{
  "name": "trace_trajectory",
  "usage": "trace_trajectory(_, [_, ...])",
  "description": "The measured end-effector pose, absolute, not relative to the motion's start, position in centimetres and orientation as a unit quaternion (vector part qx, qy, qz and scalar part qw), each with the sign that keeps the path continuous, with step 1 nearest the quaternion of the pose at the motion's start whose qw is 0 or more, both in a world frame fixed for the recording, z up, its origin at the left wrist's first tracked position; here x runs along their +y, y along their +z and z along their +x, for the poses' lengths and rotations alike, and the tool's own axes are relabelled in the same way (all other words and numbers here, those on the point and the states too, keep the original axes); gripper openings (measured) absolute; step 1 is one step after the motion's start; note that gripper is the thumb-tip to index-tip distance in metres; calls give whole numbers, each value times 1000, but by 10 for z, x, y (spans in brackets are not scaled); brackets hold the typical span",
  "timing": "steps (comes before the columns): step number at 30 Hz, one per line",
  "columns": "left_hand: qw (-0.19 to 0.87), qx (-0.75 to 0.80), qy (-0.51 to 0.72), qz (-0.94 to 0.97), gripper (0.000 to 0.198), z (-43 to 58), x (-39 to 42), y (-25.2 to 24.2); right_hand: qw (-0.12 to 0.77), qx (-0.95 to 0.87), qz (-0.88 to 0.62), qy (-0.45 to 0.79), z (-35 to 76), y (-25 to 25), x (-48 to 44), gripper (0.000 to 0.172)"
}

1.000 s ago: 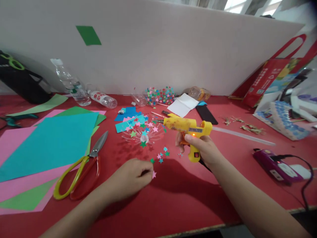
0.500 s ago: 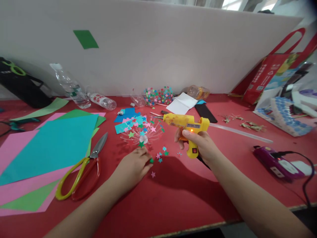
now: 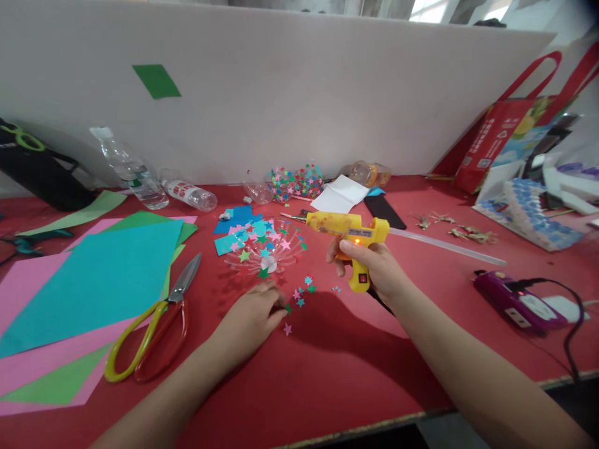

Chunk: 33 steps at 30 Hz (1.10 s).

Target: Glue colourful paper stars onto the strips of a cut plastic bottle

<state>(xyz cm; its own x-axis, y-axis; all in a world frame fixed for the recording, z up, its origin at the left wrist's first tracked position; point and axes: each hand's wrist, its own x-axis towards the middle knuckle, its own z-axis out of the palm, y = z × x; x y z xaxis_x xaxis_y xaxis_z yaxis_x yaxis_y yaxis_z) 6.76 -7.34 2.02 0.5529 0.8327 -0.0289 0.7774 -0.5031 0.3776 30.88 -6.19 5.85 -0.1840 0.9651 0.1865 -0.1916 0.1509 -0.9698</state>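
Observation:
My right hand grips a yellow hot glue gun by its handle. An orange light glows on the gun, and its metal nozzle points left above the table. Low on the red table, my left hand has curled fingers, with a small green star at the thumb and fingertips. Beyond that hand lies a clear flower-like piece cut in strips, with colourful stars stuck on and around it. A pink star and several others lie loose to the right of the fingers.
Scissors and coloured paper sheets lie at left. Plastic bottles, a star-covered clear piece and white paper line the back. At right are a glue stick, a purple power strip and a red bag.
The view has shifted slightly. The green star at my left fingertips has moved a little right and nearer to me. My right hand still holds the glue gun in about the same place.

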Motion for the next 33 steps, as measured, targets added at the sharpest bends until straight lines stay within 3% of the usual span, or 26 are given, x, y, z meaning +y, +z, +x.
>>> trace_trajectory(12, [252,477,123,833,11,69,-77,18,528,-538,-360,550,308,58,-61,25])
trace_trajectory(18, [284,431,223,827,15,67,-83,28,520,-553,-380,529,303,59,-68,22])
trace_trajectory(27, [99,418,74,900,17,76,-78,8,470,-587,-406,519,300,58,-72,17])
trace_trajectory(33, [76,420,74,901,22,83,-81,17,492,-567,-402,524,298,65,-69,18])
